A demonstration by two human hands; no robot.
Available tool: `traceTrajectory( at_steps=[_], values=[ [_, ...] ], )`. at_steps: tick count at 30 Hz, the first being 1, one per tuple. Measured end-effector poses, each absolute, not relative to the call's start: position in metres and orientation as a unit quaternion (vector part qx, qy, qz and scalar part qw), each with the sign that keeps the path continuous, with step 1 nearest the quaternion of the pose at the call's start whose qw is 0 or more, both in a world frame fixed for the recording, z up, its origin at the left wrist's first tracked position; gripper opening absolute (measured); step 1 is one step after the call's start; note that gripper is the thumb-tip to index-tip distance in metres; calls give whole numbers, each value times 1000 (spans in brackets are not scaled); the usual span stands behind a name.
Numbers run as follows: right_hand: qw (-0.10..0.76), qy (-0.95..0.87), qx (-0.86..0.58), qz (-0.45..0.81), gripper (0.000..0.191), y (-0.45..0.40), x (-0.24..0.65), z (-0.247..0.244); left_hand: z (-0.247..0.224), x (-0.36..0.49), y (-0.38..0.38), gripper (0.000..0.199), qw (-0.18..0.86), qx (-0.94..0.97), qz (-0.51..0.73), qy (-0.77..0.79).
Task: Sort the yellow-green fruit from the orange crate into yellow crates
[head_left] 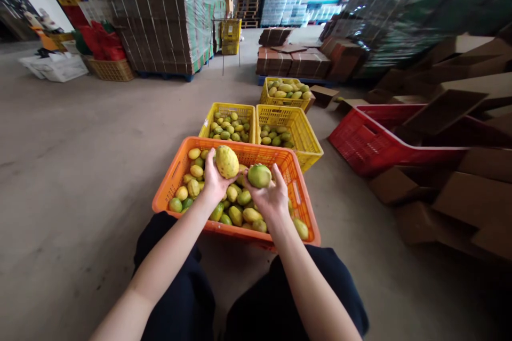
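Observation:
In my left hand (pixel 216 181) rests a yellow papaya (pixel 227 162) with dark spots on its skin. A greener, rounder-looking papaya (pixel 259 176) sits in my right hand (pixel 272 197), its end turned toward me. Both hands are held close together, palms up, over a large orange crate (pixel 176 170). That crate stands on the floor right in front of my knees. Many yellow and green papayas (pixel 236 217) lie loose inside it, some of them hidden beneath my hands and forearms.
Beyond the orange crate stand a left yellow crate (pixel 207 120), a right yellow crate (pixel 306 144) and a farther yellow crate (pixel 286 100), all holding fruit. A red crate (pixel 360 144) and open cardboard boxes (pixel 476 197) are at the right. Wrapped pallet stacks (pixel 156 16) stand behind.

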State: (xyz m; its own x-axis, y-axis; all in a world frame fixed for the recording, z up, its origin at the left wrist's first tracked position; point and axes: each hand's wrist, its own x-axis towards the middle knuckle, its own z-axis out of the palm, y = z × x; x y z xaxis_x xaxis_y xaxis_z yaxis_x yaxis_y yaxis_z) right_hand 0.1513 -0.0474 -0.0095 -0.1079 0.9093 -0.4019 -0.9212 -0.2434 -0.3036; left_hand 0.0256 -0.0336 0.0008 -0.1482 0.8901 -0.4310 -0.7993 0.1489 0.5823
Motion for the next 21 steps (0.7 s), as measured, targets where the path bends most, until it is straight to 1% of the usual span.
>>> traceTrajectory(
  at_steps=[2,4,5,9,11,13,16,18,21],
  values=[
    [623,-12,-262,737,9,-47,151,-9,1,25,-34,28,663,95,630,393],
    [613,-31,-270,742,7,-47,152,-8,3,25,-34,32,678,126,605,398],
    [602,-35,-276,749,10,-46,153,-8,3,24,-34,36,685,135,592,402],
    [559,-40,-291,776,30,-45,154,-10,8,19,-36,60,713,120,551,418],
    [552,-40,-294,779,32,-45,154,-12,10,16,-37,63,722,108,549,407],
    [555,-34,-304,773,28,-45,154,-15,9,15,-37,59,726,95,563,384],
    [560,-38,-301,771,24,-44,156,-19,8,14,-36,45,723,71,596,341],
    [542,-72,-275,791,27,-44,158,-22,8,13,-36,39,728,67,609,309],
    [523,-112,-257,805,33,-41,157,-28,10,10,-34,39,744,38,606,279]
  ],
)
